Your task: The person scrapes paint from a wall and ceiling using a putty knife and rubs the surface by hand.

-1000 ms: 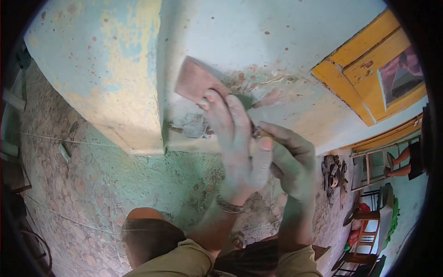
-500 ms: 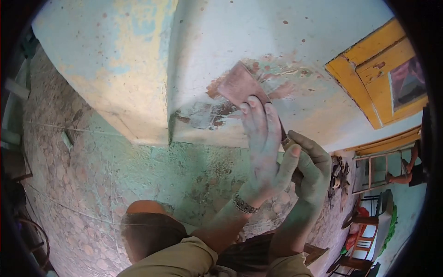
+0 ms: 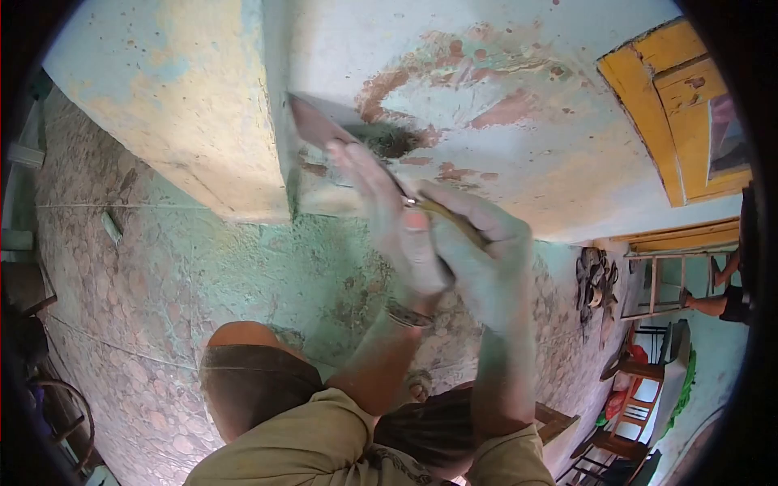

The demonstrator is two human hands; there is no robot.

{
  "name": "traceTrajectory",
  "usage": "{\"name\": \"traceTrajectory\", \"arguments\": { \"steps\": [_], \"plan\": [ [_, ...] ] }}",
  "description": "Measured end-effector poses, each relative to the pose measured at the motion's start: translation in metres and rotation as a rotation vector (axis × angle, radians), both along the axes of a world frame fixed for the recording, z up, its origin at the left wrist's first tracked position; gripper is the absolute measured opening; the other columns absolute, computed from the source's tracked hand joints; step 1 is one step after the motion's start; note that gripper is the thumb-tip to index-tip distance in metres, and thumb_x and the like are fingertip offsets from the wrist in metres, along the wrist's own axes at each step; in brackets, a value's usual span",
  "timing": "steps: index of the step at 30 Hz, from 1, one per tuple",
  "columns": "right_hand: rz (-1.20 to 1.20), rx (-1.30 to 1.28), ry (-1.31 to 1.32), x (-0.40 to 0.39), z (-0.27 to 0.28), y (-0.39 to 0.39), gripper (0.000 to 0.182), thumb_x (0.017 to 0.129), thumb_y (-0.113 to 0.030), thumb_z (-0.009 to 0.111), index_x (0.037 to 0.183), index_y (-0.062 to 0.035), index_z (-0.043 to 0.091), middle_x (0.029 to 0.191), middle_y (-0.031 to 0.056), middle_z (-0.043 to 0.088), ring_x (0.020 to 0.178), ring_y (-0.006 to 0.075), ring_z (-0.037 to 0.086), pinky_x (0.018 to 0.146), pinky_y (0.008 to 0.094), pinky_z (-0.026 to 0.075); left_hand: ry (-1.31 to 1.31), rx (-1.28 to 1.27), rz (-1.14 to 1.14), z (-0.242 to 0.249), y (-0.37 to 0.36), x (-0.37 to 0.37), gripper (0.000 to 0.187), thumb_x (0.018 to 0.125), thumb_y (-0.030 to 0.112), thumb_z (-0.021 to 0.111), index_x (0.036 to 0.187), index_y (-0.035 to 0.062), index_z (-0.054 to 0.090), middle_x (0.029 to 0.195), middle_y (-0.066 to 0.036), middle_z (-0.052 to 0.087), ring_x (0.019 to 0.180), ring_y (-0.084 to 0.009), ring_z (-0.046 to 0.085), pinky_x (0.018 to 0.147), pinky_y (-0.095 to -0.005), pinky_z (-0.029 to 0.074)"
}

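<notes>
Rust-coloured and flat, the blade of a scraper (image 3: 318, 125) slants across the pale wall (image 3: 535, 190), close to the vertical corner where it meets a yellowed pillar (image 3: 223, 170) and above the wall's lower edge. Whether the blade's tip touches the pillar is hard to make out. The right hand (image 3: 489, 239) has its fingers clamped on the scraper's handle, most of which they hide. The left hand (image 3: 395, 219) lies along the blade, fingers together and blurred — I cannot tell whether they grip it or only press — and covers much of the metal. Bare reddish patches show on the wall above. At the right, a yellow frame (image 3: 639, 113) is cut off by the dark rim, as is a person (image 3: 711, 305) beside a ladder (image 3: 654, 287).
</notes>
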State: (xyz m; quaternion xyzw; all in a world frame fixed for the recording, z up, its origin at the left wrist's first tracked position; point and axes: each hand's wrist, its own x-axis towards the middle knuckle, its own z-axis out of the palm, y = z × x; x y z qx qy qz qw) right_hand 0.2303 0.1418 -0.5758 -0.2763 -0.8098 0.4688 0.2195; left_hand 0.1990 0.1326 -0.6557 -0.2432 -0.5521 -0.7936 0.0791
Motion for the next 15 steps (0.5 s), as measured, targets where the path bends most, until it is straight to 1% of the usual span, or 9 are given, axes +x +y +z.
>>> {"name": "traceTrajectory", "arguments": {
  "steps": [3, 4, 7, 8, 10, 11, 12, 13, 15],
  "plan": [
    [-0.202, -0.406, 0.058, 0.026, 0.011, 0.009, 0.03, 0.084, -0.011, 0.066, 0.111, 0.0033, 0.064, 0.097, 0.0107, 0.068, 0.085, 0.0134, 0.063, 0.077, 0.0252, 0.05, 0.043, -0.046, 0.057, 0.005, 0.003, -0.003, 0.073, 0.097, 0.043, 0.031, 0.144, -0.0096, 0.011, 0.15, -0.029, 0.013, 0.139, -0.042, 0.015, 0.112, -0.0498, 0.014],
    [-0.234, -0.417, 0.02, 0.026, 0.012, 0.01, 0.03, 0.083, -0.013, 0.067, 0.109, 0.0002, 0.066, 0.097, 0.009, 0.069, 0.086, 0.0123, 0.063, 0.078, 0.0252, 0.049, 0.018, -0.097, 0.063, 0.01, 0.001, 0.002, 0.07, 0.097, 0.041, 0.027, 0.143, -0.0102, 0.014, 0.15, -0.027, 0.018, 0.139, -0.0373, 0.022, 0.112, -0.0444, 0.019],
    [-0.137, -0.102, -0.035, 0.011, -0.012, 0.0, 0.029, 0.084, -0.012, 0.065, 0.109, 0.0006, 0.065, 0.098, 0.0103, 0.069, 0.089, 0.0129, 0.063, 0.081, 0.0252, 0.048, -0.082, 0.173, -0.005, -0.006, -0.007, -0.02, 0.074, 0.096, 0.042, 0.035, 0.141, -0.0137, 0.017, 0.148, -0.032, 0.012, 0.14, -0.0449, 0.007, 0.113, -0.0497, 0.007],
    [-0.069, -0.031, -0.006, 0.004, -0.017, -0.002, 0.029, 0.084, -0.013, 0.065, 0.11, -0.0001, 0.066, 0.097, 0.0099, 0.069, 0.088, 0.0122, 0.063, 0.08, 0.0247, 0.048, -0.073, 0.127, 0.004, -0.008, -0.005, -0.015, 0.073, 0.095, 0.041, 0.032, 0.141, -0.0132, 0.016, 0.149, -0.031, 0.014, 0.14, -0.0421, 0.012, 0.113, -0.0461, 0.011],
    [-0.131, -0.075, -0.044, 0.017, -0.012, 0.001, 0.029, 0.084, -0.013, 0.065, 0.109, 0.0002, 0.066, 0.097, 0.0097, 0.069, 0.087, 0.0123, 0.063, 0.08, 0.0247, 0.048, -0.05, 0.03, 0.022, -0.013, -0.004, -0.006, 0.072, 0.095, 0.041, 0.026, 0.142, -0.0122, 0.014, 0.149, -0.029, 0.019, 0.139, -0.0364, 0.02, 0.112, -0.0388, 0.017],
    [-0.157, -0.096, -0.063, 0.024, -0.009, 0.004, 0.029, 0.083, -0.013, 0.065, 0.109, 0.0004, 0.066, 0.096, 0.0096, 0.069, 0.087, 0.0123, 0.063, 0.079, 0.0247, 0.048, -0.06, 0.021, -0.013, -0.004, -0.002, 0.001, 0.073, 0.095, 0.041, 0.025, 0.142, -0.0124, 0.012, 0.149, -0.029, 0.016, 0.14, -0.0374, 0.017, 0.112, -0.0392, 0.017],
    [-0.206, -0.242, -0.053, 0.038, -0.008, 0.012, 0.03, 0.084, -0.011, 0.066, 0.11, 0.0029, 0.064, 0.098, 0.0105, 0.068, 0.086, 0.0125, 0.063, 0.078, 0.0243, 0.049, -0.07, 0.011, -0.049, 0.005, -0.001, 0.008, 0.073, 0.095, 0.042, 0.025, 0.142, -0.0126, 0.01, 0.149, -0.03, 0.014, 0.14, -0.0383, 0.015, 0.112, -0.0396, 0.016],
    [-0.218, -0.274, -0.023, 0.046, -0.007, 0.018, 0.03, 0.084, -0.01, 0.066, 0.111, 0.0037, 0.064, 0.098, 0.0109, 0.068, 0.086, 0.0125, 0.063, 0.078, 0.0239, 0.05, -0.081, 0.0, -0.084, 0.013, 0.001, 0.016, 0.074, 0.096, 0.042, 0.025, 0.142, -0.0128, 0.009, 0.15, -0.031, 0.011, 0.141, -0.0392, 0.012, 0.112, -0.04, 0.016],
    [-0.248, -0.336, 0.032, 0.058, -0.006, 0.026, 0.03, 0.085, -0.008, 0.066, 0.111, 0.0052, 0.063, 0.099, 0.0115, 0.068, 0.085, 0.0123, 0.063, 0.076, 0.0233, 0.05, -0.072, -0.046, -0.167, 0.002, 0.005, 0.026, 0.076, 0.096, 0.043, 0.029, 0.142, -0.0131, 0.006, 0.149, -0.033, 0.005, 0.141, -0.0428, 0.004, 0.112, -0.0446, 0.012]
  ]
}}
